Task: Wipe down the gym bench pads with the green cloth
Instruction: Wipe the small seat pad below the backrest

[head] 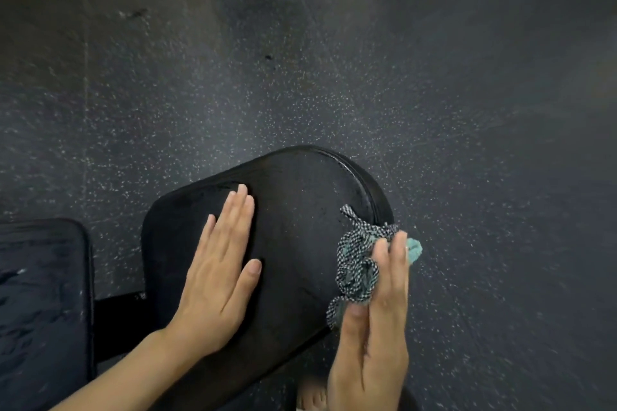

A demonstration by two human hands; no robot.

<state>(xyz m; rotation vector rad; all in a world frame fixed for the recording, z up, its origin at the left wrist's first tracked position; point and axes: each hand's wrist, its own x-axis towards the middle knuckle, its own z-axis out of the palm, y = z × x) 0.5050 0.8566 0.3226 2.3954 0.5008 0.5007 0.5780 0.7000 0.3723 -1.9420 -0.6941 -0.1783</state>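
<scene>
Gym pad [300, 183], cloth [354, 265] in right hand [377, 344]

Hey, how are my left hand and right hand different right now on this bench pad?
The left hand lies flat with straight fingers on top of the bench pad; the right hand is at the pad's right edge. The left hand holds nothing; the right hand pinches the green cloth between thumb and fingers. Both are bare and point away from the person.
</scene>
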